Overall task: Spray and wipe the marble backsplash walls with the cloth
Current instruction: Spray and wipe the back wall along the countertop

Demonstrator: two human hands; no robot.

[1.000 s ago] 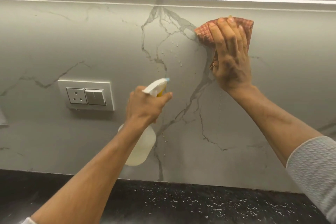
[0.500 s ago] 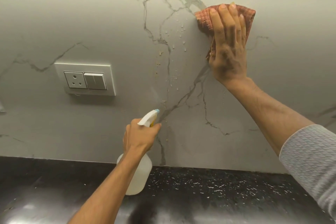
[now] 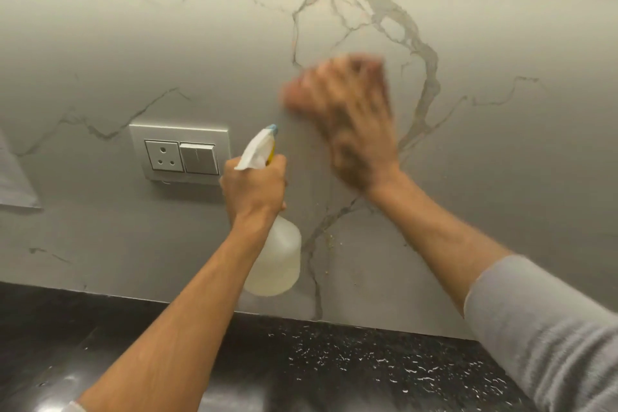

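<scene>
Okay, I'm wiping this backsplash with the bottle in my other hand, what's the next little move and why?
Probably sweep the right hand and its cloth down toward the brownish specks beside the dark vein. They sit below the blurred wiping hand, just right of the spray bottle held in the left hand, and look unwiped.

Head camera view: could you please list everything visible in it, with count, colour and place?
marble backsplash: one, grey with dark veins, across the back
socket and switch plate: one, pale grey, on the wall at left
countertop: one, black speckled, along the bottom
spray bottle: one, translucent white, in the left grip
cloth: one, reddish, blurred, under the right hand
left hand: centre
right hand: blurred, on the wall
</scene>
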